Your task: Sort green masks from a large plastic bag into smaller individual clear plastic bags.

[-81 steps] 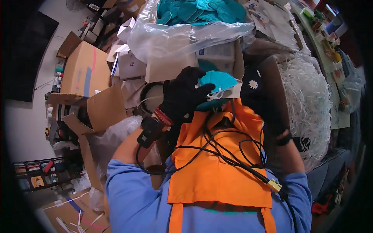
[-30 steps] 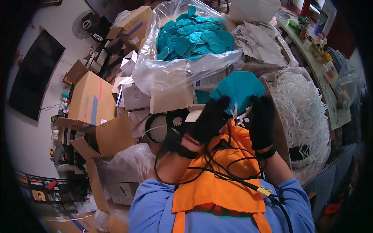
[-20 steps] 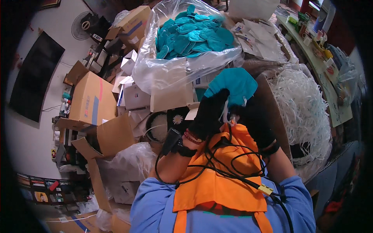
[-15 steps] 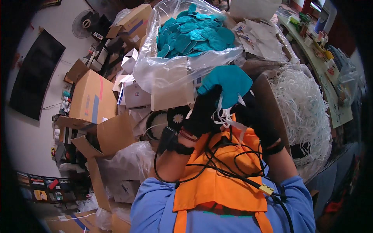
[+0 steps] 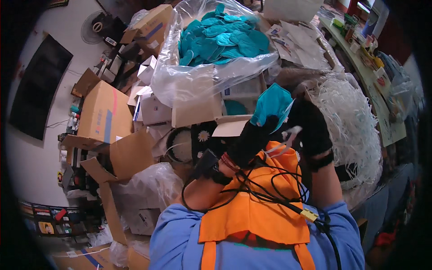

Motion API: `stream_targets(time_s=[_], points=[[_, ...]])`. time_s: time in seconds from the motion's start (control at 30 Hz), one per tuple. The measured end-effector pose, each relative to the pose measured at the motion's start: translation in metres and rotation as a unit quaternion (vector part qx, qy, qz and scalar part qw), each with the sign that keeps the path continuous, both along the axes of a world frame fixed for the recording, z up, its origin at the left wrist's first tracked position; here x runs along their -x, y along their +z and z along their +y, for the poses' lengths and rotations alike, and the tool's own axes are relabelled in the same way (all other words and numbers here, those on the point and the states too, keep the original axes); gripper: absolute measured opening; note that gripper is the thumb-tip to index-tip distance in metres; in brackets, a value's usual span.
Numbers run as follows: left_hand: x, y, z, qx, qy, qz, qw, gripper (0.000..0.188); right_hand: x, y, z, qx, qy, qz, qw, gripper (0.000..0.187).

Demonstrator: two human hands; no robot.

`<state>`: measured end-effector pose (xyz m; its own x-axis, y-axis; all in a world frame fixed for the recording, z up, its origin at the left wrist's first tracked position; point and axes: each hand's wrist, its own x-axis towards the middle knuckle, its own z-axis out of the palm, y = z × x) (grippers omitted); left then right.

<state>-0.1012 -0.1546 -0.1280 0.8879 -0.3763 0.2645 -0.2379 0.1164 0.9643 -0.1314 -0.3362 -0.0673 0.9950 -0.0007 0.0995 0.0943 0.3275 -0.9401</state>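
Nearest – orange vest [image 5: 252, 211] with a black cable [image 5: 270, 198] looped over it. Above that, both hands in black gloves. Left hand [image 5: 256, 139] fingers closed on a teal face mask [image 5: 272, 103], held up in front of the chest. Right hand [image 5: 310, 130] fingers pinched on the mask's white ear loop [image 5: 285, 141]. Right of the hands, a heap of white straps [image 5: 355, 130]. Further back – a clear plastic bag [image 5: 211, 76] full of teal masks, cardboard boxes [image 5: 101, 114] to the left
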Motion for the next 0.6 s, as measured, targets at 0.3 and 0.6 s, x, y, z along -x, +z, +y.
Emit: stream_targets(time_s=[0.3, 0.6], points=[[0.019, 0.002, 0.003, -0.277, 0.104, -0.42, 0.858, 0.049, -0.035, -0.032, -0.033, 0.064, -0.126, -0.048, 0.989, 0.029], [-0.003, 0.043, 0.028, 0.149, -0.073, 0.155, 0.974, 0.041, -0.024, -0.006, -0.08, 0.098, 0.053, 0.099, 0.989, 0.028]])
